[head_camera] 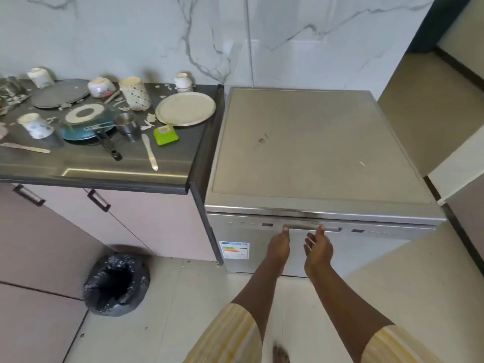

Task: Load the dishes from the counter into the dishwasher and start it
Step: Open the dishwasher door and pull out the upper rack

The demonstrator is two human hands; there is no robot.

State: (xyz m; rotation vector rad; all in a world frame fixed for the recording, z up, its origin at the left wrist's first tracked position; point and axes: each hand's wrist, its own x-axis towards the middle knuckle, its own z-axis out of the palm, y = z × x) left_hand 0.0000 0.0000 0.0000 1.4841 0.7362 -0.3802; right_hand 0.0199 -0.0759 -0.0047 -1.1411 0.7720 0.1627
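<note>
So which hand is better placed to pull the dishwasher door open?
Probably the right hand: its fingertips reach the middle of the door handle, while the left hand is at only its left end.

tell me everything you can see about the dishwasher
The dishwasher is a freestanding silver, metal-looking unit right of the dark counter, door shut. Its flat top looks dusty, with small marks. Buttons and displays flank a recessed handle; an energy label sits on the door's left. The left hand and right hand reach the handle, fingers straight.
</note>
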